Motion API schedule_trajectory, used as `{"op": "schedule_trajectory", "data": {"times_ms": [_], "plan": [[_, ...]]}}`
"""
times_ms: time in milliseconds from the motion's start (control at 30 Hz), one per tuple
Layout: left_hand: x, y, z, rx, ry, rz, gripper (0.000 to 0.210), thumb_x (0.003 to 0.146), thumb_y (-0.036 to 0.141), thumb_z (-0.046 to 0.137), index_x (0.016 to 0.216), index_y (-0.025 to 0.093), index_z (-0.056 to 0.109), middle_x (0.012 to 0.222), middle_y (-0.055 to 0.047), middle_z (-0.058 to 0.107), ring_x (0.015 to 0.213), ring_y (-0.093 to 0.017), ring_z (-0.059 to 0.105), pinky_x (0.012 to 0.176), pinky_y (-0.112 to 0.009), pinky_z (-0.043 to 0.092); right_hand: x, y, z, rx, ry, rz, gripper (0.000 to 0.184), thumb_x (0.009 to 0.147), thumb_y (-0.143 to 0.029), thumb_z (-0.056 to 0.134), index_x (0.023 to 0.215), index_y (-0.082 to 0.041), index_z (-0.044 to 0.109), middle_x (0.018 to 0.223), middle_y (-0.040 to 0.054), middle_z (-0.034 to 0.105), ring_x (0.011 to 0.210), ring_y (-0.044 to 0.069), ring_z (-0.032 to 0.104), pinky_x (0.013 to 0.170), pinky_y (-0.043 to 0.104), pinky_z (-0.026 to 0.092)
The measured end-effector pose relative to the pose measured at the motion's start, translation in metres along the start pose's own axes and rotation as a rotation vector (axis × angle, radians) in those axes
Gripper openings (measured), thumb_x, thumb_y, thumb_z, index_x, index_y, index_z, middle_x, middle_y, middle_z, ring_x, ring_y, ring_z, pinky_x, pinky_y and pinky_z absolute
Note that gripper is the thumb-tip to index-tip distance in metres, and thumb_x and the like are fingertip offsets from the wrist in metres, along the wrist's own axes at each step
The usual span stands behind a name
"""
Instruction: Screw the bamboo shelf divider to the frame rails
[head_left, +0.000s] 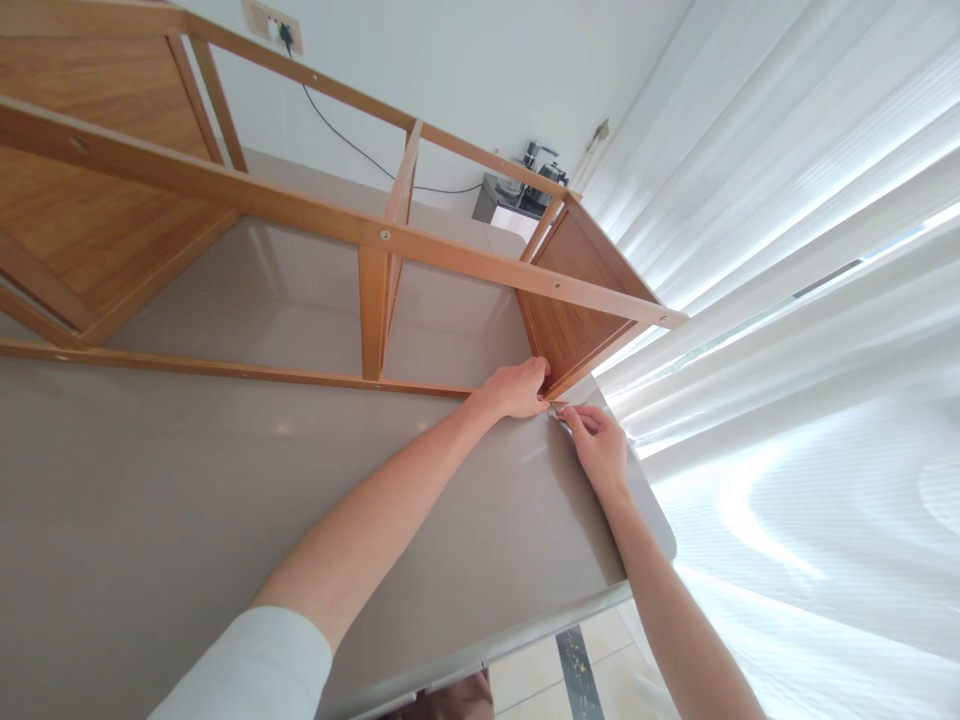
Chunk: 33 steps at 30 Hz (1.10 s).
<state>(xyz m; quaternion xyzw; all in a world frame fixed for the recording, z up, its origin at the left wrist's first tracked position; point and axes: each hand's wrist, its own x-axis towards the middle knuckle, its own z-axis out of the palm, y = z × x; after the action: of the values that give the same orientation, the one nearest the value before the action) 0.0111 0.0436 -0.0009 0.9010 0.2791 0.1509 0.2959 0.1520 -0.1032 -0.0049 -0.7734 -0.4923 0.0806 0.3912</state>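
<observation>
A brown wooden shelf frame (pixel 465 255) lies on its side on a grey table, its slim rails joined by panels. At its right end, my left hand (pixel 516 388) is closed around the lowest rail, close to the corner under the end panel (pixel 574 290). Just right of that corner, my right hand (pixel 600 440) pinches a thin metal piece (pixel 556 407) between thumb and fingers. The piece points at the rail's end; it is too small to tell its exact kind. Screw heads or holes dot the rails, one at the middle divider (pixel 394 200).
The grey table (pixel 187 520) has a rounded right corner beside white sheer curtains (pixel 765 380). Behind the frame stand a dark cabinet (pixel 486 200) with kettle-like appliances (pixel 551 178) and a wall socket (pixel 262 22) with a black cord. Tiled floor (pixel 536 690) shows below.
</observation>
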Motion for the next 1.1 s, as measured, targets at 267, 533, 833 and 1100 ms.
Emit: {"op": "schedule_trajectory", "data": {"times_ms": [267, 533, 833, 1100], "plan": [[-0.001, 0.001, -0.001, -0.002, -0.017, -0.005, 0.047, 0.083, 0.052, 0.060, 0.119, 0.026, 0.044, 0.131, -0.006, 0.061, 0.109, -0.026, 0.065, 0.086, -0.036, 0.052, -0.007, -0.003, 0.003, -0.113, 0.057, -0.090, 0.033, 0.090, -0.056, 0.057, 0.089, -0.025, 0.068, 0.090, 0.0016, 0.076, 0.086, 0.022, 0.071, 0.080, 0.033, 0.049], [0.000, 0.001, -0.001, -0.005, -0.022, -0.007, 0.047, 0.082, 0.047, 0.062, 0.120, 0.025, 0.045, 0.130, -0.006, 0.062, 0.110, -0.027, 0.065, 0.088, -0.037, 0.052, -0.011, -0.002, 0.010, -0.210, 0.048, -0.243, 0.030, 0.093, -0.050, 0.053, 0.086, -0.025, 0.068, 0.096, 0.0063, 0.074, 0.091, 0.025, 0.064, 0.094, 0.041, 0.042], [-0.002, 0.003, -0.002, -0.009, -0.016, -0.008, 0.048, 0.082, 0.048, 0.061, 0.121, 0.026, 0.044, 0.129, -0.006, 0.062, 0.108, -0.027, 0.065, 0.085, -0.038, 0.052, -0.001, -0.005, 0.001, -0.093, 0.009, -0.048, 0.037, 0.088, -0.059, 0.057, 0.086, -0.023, 0.067, 0.086, 0.0035, 0.076, 0.083, 0.023, 0.071, 0.075, 0.032, 0.050], [-0.002, 0.002, -0.002, 0.000, -0.011, -0.003, 0.047, 0.082, 0.049, 0.061, 0.119, 0.025, 0.044, 0.129, -0.007, 0.062, 0.108, -0.027, 0.065, 0.084, -0.038, 0.053, 0.003, -0.002, 0.000, 0.006, -0.020, 0.040, 0.044, 0.085, -0.064, 0.058, 0.086, -0.021, 0.068, 0.087, 0.0060, 0.077, 0.087, 0.026, 0.072, 0.077, 0.035, 0.053]]}}
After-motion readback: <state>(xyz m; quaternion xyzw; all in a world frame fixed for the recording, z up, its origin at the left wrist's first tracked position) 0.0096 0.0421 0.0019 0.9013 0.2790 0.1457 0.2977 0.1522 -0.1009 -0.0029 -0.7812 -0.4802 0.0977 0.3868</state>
